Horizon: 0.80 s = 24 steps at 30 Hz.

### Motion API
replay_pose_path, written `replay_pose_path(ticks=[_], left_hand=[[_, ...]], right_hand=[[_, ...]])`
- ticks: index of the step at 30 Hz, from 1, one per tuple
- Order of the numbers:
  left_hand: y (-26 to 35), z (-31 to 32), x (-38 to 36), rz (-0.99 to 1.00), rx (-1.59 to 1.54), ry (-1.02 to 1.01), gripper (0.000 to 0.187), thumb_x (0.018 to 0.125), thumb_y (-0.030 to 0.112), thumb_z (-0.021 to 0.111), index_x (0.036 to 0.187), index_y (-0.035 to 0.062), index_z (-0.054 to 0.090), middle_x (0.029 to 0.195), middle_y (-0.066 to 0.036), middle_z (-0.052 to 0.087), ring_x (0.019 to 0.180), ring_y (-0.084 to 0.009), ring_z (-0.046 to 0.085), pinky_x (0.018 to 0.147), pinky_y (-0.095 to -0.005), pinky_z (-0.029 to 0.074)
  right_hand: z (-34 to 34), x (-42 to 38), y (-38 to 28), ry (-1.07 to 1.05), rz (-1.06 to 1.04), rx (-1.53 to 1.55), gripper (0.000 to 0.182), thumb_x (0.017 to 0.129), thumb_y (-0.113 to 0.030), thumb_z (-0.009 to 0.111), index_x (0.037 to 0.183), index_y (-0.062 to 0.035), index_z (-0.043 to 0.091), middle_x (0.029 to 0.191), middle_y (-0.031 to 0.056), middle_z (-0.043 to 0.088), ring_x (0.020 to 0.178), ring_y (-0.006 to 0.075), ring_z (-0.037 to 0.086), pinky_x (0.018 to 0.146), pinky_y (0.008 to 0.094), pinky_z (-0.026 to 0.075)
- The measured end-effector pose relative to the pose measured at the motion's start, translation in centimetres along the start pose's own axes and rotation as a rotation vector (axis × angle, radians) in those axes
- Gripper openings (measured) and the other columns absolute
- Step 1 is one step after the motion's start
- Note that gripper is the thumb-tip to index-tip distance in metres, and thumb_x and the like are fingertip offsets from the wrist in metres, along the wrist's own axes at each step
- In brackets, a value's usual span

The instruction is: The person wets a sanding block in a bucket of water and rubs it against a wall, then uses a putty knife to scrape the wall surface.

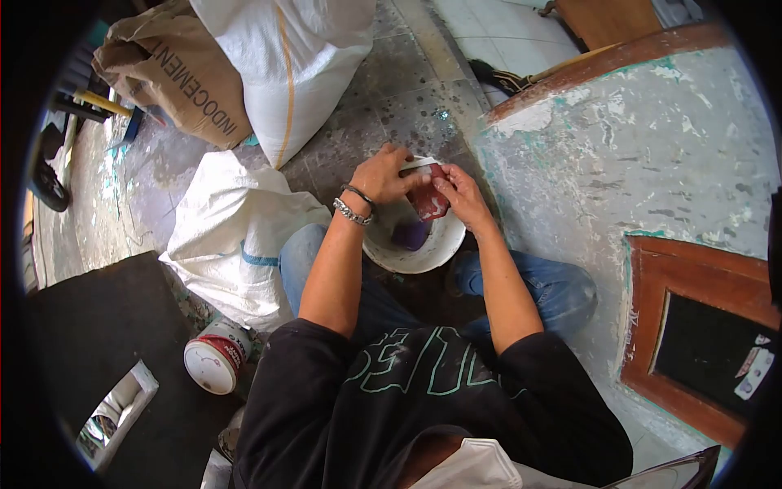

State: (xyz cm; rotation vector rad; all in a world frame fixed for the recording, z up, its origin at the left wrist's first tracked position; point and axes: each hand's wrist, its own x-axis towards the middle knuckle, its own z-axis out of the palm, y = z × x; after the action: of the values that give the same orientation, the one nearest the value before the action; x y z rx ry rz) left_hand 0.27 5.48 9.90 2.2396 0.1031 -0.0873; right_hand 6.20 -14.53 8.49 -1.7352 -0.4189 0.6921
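Note:
A white bucket (446, 251) stands between my knees, with a purple item (410, 235) low inside it. Above its opening is a dark red flat piece (430, 202) with whitish smears. My right hand (463, 196) grips the piece at its right edge, thumb on its face. My left hand (386, 174), with a bracelet and a dark band at the wrist, reaches over the bucket's left rim. Its bent fingers are at the piece's upper left, and whether they grip anything is unclear.
White sacks (314, 73) (232, 236) and a brown paper cement bag (175, 73) lie ahead and left. A paint can (216, 363) and dark board (106, 326) are at lower left. A scraped wall (635, 147) with a wooden frame (700, 269) rises on the right.

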Motion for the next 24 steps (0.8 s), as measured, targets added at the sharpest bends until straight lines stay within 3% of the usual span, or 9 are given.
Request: replay_pose_path(ticks=[3, 6, 9, 10, 11, 14, 18, 20, 24], left_hand=[[-0.1, 0.9, 0.3, -0.009, 0.033, -0.041, 0.049, 0.08, 0.041, 0.067, 0.108, 0.0014, 0.059, 0.109, -0.019, 0.055, 0.103, -0.0352, 0.057, 0.083, -0.041, 0.048], [-0.8, 1.7, 0.5, 0.013, 0.029, 0.023, 0.043, 0.08, 0.037, 0.067, 0.106, 0.0027, 0.059, 0.106, -0.018, 0.055, 0.099, -0.0365, 0.058, 0.082, -0.0415, 0.048], [-1.2, 2.1, 0.1, 0.017, 0.075, 0.065, 0.034, 0.082, 0.03, 0.064, 0.104, 0.0043, 0.06, 0.105, -0.016, 0.055, 0.097, -0.036, 0.058, 0.08, -0.0425, 0.049], [-1.1, 2.0, 0.0, 0.015, 0.069, 0.095, 0.028, 0.083, 0.027, 0.062, 0.101, 0.0047, 0.061, 0.104, -0.014, 0.056, 0.096, -0.0357, 0.059, 0.079, -0.0427, 0.049], [-1.1, 1.9, -0.1, 0.012, 0.064, 0.125, 0.023, 0.085, 0.024, 0.06, 0.098, 0.005, 0.062, 0.103, -0.013, 0.057, 0.095, -0.0354, 0.059, 0.078, -0.0428, 0.049], [-2.1, 2.2, 0.6, 0.008, 0.051, 0.171, 0.017, 0.085, 0.02, 0.059, 0.09, 0.0045, 0.064, 0.098, -0.012, 0.06, 0.091, -0.0337, 0.06, 0.076, -0.0425, 0.049], [-0.9, 1.0, 0.2, -0.072, 0.158, 0.219, 0.016, 0.085, 0.02, 0.059, 0.086, 0.0048, 0.065, 0.095, -0.013, 0.062, 0.087, -0.0335, 0.061, 0.072, -0.0413, 0.05], [-0.1, -0.1, 0.2, -0.028, 0.094, 0.543, 0.014, 0.083, 0.019, 0.061, 0.085, 0.0052, 0.065, 0.094, -0.012, 0.061, 0.081, -0.0298, 0.063, 0.068, -0.039, 0.05], [0.1, -1.1, -0.2, -0.027, -0.091, 0.485, 0.013, 0.079, 0.017, 0.067, 0.084, 0.0053, 0.065, 0.088, -0.01, 0.06, 0.072, -0.023, 0.062, 0.065, -0.0341, 0.049]], right_hand=[[0.9, 0.4, -0.3, 0.166, -0.171, -0.189, 0.022, 0.092, -0.021, 0.057, 0.102, -0.0017, 0.057, 0.089, 0.0109, 0.064, 0.08, 0.0177, 0.06, 0.072, 0.0317, 0.048], [2.4, 1.0, -0.2, 0.29, -0.108, -0.39, 0.028, 0.09, -0.029, 0.059, 0.094, -0.0013, 0.056, 0.075, 0.0179, 0.061, 0.066, 0.0323, 0.058, 0.065, 0.0384, 0.047], [3.2, 0.8, 0.3, 0.226, -0.084, -0.463, 0.028, 0.091, -0.029, 0.058, 0.095, -0.0008, 0.056, 0.078, 0.0181, 0.061, 0.068, 0.0303, 0.058, 0.067, 0.0376, 0.047], [3.6, 1.1, 1.6, 0.213, -0.094, -0.287, 0.025, 0.092, -0.027, 0.057, 0.094, -0.0016, 0.057, 0.081, 0.0126, 0.061, 0.074, 0.0218, 0.058, 0.07, 0.0344, 0.046], [4.0, 1.1, 2.3, 0.206, -0.089, -0.281, 0.025, 0.092, -0.027, 0.057, 0.094, -0.0016, 0.057, 0.081, 0.0126, 0.061, 0.074, 0.0218, 0.058, 0.07, 0.0344, 0.046], [5.9, 0.8, 1.4, 0.231, 0.035, 0.335, 0.019, 0.091, -0.022, 0.057, 0.098, -0.0045, 0.059, 0.087, -0.0011, 0.056, 0.084, 0.0087, 0.052, 0.075, 0.0264, 0.044], [6.2, 2.4, 4.8, 0.184, 0.088, 0.319, 0.025, 0.088, -0.025, 0.06, 0.102, -0.0039, 0.061, 0.091, 0.0062, 0.063, 0.086, 0.015, 0.059, 0.078, 0.029, 0.045], [6.5, 3.4, 4.8, 0.076, 0.338, -0.457, 0.032, 0.084, -0.029, 0.063, 0.104, -0.0038, 0.063, 0.099, 0.0153, 0.067, 0.094, 0.025, 0.064, 0.081, 0.0347, 0.048], [9.0, 2.9, 13.0, -0.203, 0.183, -0.718, 0.039, 0.08, -0.034, 0.066, 0.105, -0.0044, 0.064, 0.103, 0.0203, 0.066, 0.097, 0.0318, 0.064, 0.081, 0.0399, 0.05]])
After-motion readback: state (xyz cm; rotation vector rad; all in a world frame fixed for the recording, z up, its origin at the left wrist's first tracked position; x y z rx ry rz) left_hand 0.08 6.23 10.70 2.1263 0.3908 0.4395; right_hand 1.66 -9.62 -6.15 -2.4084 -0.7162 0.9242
